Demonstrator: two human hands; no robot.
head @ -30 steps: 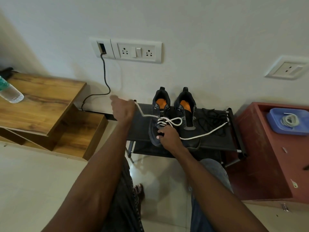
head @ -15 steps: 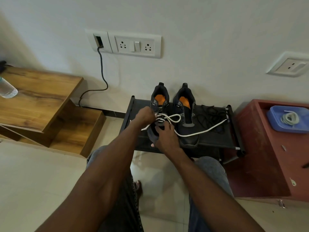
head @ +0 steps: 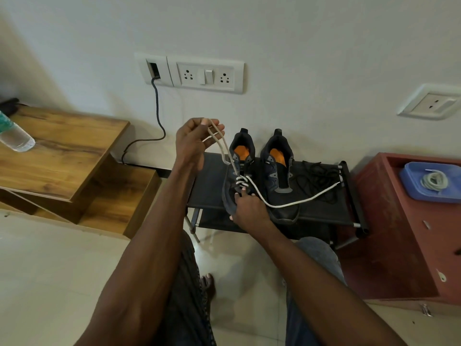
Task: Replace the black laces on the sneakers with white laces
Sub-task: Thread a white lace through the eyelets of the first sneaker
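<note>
Two dark sneakers with orange insoles stand side by side on a low black rack (head: 321, 211). The left sneaker (head: 234, 171) carries a white lace (head: 294, 202) through its lower eyelets; one end trails right across the rack. My left hand (head: 194, 141) is raised above and left of that sneaker and pinches the lace's other end, pulled up taut. My right hand (head: 247, 208) grips the toe of the left sneaker. The right sneaker (head: 279, 171) has no lace. A pile of black laces (head: 316, 176) lies on the rack to its right.
A red cabinet (head: 399, 233) at the right holds a blue tray (head: 409, 186) with a coiled white lace (head: 434, 179). A wooden stepped table (head: 62, 151) with a water bottle (head: 15, 136) is at the left. A cable (head: 154, 128) hangs from the wall socket.
My left hand went down to the sneaker's eyelets, then rose up and left again, drawing the white lace taut. My right hand stayed on the toe.
</note>
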